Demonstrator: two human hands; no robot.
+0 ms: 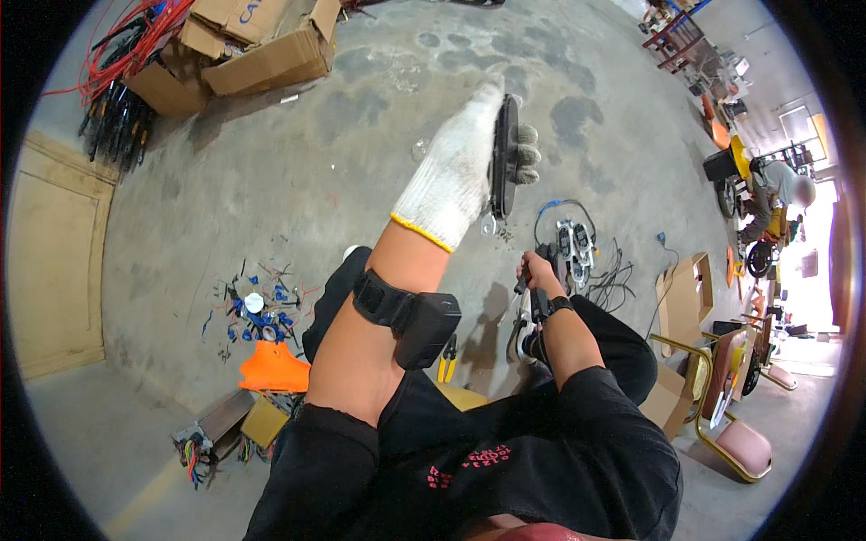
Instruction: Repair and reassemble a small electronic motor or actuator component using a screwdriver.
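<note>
The left fingers (528, 155) (in a yellow-edged white glove (446, 176)) hold a flat black device (504, 162).

The grey, dark-stained floor (244, 171) carries open cardboard boxes (271, 72), scattered small blue pieces (286, 320) and tangled dark cables (617, 278).

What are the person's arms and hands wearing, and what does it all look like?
The left hand wears a white knitted glove with a yellow edge at the cuff. Below it, a black strap carries a chunky black box. The right hand has no glove, but there's a black wristband. Both sleeves are short and black.
</note>
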